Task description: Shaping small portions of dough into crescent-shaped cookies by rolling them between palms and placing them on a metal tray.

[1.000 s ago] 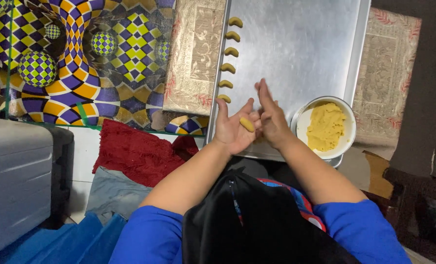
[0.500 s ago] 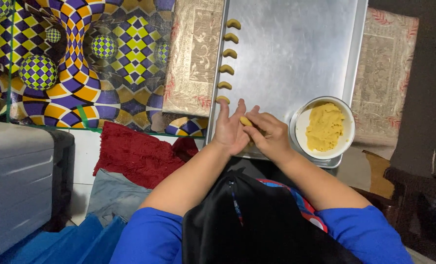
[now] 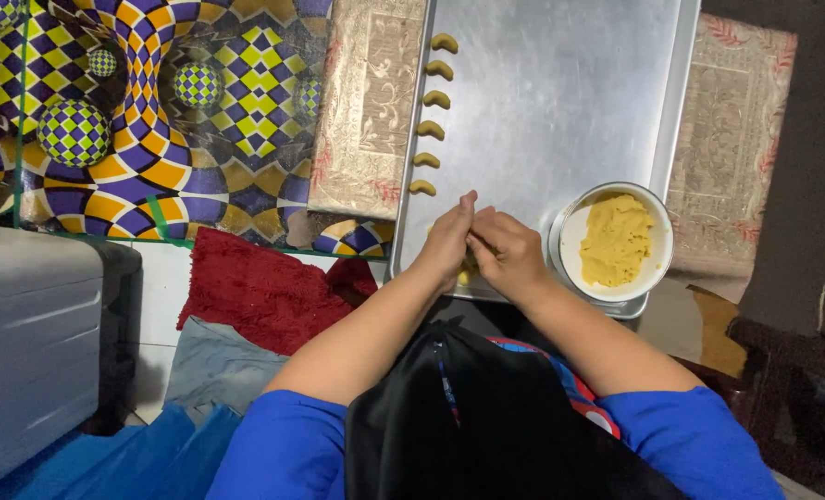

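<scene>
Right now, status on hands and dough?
Left hand and right hand pressed together around dough piece, over tray. Six crescents lined up. Nothing obstructing.

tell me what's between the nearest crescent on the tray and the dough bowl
In the head view, only bare tray and the two hands: left hand, right hand, pressed together between crescent and bowl.

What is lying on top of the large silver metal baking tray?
On the large silver metal baking tray, six small curved yellow dough pieces lie in a column beside its left rim. Both hands cover the near edge; a bit of yellow dough shows between them, the rest is hidden.
</scene>
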